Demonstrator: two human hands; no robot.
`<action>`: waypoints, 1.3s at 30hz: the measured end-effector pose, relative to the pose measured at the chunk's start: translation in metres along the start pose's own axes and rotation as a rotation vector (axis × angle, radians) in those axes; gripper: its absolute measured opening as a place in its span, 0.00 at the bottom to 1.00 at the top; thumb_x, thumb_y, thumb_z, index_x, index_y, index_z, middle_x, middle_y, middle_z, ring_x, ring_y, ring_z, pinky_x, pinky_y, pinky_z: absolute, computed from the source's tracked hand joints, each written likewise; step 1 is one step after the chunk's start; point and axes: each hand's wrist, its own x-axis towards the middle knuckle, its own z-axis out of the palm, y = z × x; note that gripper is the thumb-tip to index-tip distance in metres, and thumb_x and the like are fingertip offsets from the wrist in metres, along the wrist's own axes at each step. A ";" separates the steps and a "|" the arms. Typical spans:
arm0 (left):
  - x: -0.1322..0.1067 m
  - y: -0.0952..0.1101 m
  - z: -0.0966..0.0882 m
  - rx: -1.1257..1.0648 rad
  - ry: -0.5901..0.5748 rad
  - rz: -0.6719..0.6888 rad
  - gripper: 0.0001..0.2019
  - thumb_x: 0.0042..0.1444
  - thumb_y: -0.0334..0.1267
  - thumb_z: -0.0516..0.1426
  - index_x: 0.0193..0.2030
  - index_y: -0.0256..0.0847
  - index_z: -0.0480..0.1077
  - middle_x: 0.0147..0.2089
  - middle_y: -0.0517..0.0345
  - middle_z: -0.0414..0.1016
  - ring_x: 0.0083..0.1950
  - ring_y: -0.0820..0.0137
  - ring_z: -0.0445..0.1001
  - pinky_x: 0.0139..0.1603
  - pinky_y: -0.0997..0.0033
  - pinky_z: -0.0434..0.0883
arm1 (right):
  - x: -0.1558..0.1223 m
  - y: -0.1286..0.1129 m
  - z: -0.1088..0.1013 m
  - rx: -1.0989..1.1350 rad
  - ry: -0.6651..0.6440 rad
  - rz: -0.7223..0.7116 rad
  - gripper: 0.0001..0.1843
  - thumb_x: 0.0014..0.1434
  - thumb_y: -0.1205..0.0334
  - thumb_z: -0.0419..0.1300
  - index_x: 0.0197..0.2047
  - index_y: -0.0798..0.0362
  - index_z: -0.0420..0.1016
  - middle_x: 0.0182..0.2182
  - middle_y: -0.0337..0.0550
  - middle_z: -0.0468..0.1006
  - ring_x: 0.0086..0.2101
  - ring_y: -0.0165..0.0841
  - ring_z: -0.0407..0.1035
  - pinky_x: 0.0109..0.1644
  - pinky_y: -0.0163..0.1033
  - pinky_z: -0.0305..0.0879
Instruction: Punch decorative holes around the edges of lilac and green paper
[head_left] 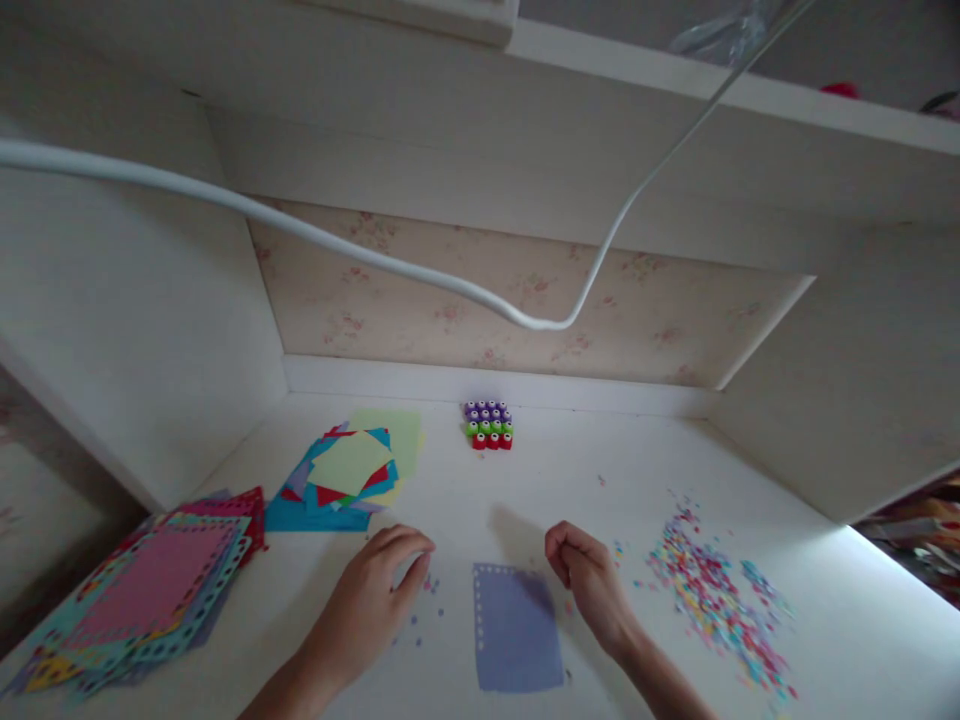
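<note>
A purple sheet of paper (pixel 517 635) lies on the white desk between my hands, with a row of punched holes down its left side and along its top edge. My left hand (pixel 382 590) hovers left of the sheet, fingers curved and thumb apart, with nothing visible in it. Small punched paper bits (pixel 420 622) are scattered beside that hand. At the sheet's upper right corner my right hand (pixel 581 560) is closed, its fingers curled in. Whatever it may hold is hidden.
Several small purple, green and red paper punches (pixel 491 427) stand in rows at the back. Hole-edged sheets (pixel 154 585) are piled at left, near plain coloured paper (pixel 352 462). Confetti (pixel 712 590) is heaped at right. A white cable (pixel 420 272) hangs across the front.
</note>
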 end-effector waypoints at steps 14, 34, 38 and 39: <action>-0.027 0.002 0.015 0.012 -0.068 0.015 0.12 0.64 0.33 0.50 0.43 0.43 0.76 0.43 0.55 0.80 0.45 0.66 0.77 0.51 0.65 0.73 | -0.010 0.031 -0.004 -0.202 0.145 0.006 0.05 0.39 0.60 0.44 0.18 0.49 0.57 0.13 0.33 0.53 0.17 0.28 0.50 0.21 0.33 0.47; -0.029 0.001 0.015 0.084 -0.074 0.047 0.13 0.66 0.33 0.49 0.47 0.44 0.75 0.44 0.56 0.79 0.46 0.67 0.76 0.52 0.65 0.71 | -0.010 0.034 -0.003 -0.174 0.134 0.012 0.05 0.40 0.61 0.46 0.19 0.49 0.60 0.15 0.33 0.55 0.17 0.28 0.53 0.23 0.34 0.49; -0.029 0.003 0.014 0.105 -0.092 0.058 0.13 0.66 0.33 0.49 0.47 0.44 0.75 0.44 0.56 0.78 0.46 0.67 0.75 0.50 0.65 0.70 | -0.009 0.037 -0.003 -0.171 0.140 0.007 0.05 0.41 0.61 0.46 0.19 0.49 0.61 0.15 0.33 0.55 0.18 0.28 0.52 0.23 0.34 0.49; -0.029 0.003 0.014 0.110 -0.096 0.062 0.13 0.66 0.33 0.49 0.47 0.45 0.75 0.43 0.56 0.78 0.46 0.66 0.75 0.50 0.65 0.70 | -0.009 0.038 -0.003 -0.171 0.141 0.005 0.05 0.41 0.61 0.47 0.20 0.49 0.61 0.15 0.33 0.55 0.18 0.28 0.52 0.23 0.34 0.49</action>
